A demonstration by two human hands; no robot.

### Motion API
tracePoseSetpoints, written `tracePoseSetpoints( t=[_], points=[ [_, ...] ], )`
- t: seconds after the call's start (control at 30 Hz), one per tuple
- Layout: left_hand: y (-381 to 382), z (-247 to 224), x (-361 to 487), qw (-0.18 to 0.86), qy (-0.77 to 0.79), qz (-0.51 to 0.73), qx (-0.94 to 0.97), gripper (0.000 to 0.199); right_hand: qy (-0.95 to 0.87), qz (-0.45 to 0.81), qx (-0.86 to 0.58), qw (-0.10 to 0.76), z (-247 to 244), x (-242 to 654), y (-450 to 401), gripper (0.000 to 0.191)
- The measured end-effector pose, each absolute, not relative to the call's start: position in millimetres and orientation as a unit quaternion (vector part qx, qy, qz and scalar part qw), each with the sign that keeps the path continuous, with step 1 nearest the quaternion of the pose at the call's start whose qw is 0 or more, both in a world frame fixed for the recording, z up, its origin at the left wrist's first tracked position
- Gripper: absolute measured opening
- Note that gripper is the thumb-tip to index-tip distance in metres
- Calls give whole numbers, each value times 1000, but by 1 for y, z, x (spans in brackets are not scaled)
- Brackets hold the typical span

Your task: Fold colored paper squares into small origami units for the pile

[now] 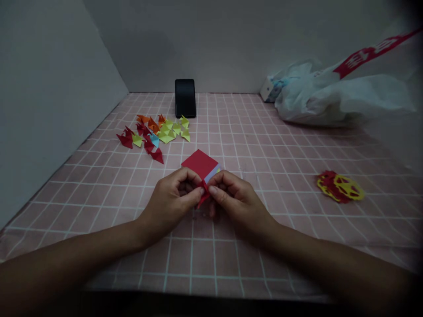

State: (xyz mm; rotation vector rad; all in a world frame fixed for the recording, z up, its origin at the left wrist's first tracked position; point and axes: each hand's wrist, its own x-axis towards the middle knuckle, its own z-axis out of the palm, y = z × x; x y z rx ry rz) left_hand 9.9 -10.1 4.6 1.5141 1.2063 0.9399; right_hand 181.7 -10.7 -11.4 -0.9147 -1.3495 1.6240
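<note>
A small folded piece of red paper [204,192] is pinched between my two hands, low over the middle of the table. My left hand [176,190] grips its left side between thumb and forefinger. On the other side, the thumb and forefinger of my right hand [233,191] close on the paper, partly hiding it. Just beyond my fingertips lies a stack of square paper sheets [199,163], red on top with pale and yellow edges showing. Folded paper cranes [167,132] in red, orange, yellow and blue sit in a cluster to the far left.
A dark phone [185,98] stands upright at the back. Red and yellow paper cut-outs [340,187] lie at the right. A white plastic bag [317,99] and a box [271,88] occupy the back right. Walls border the checked tablecloth [264,145] behind and at left.
</note>
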Motion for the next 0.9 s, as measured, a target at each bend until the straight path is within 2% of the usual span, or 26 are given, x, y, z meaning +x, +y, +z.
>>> tracePoseSetpoints(
  t=[0.3,0.9],
  points=[
    [-10,6,11,459,495,415,610,5,-482,703,-338,400,-12,181,-9,15],
    [-10,7,12,480,475,427,602,6,-497,690,-340,402,-12,180,-11,10]
  ],
)
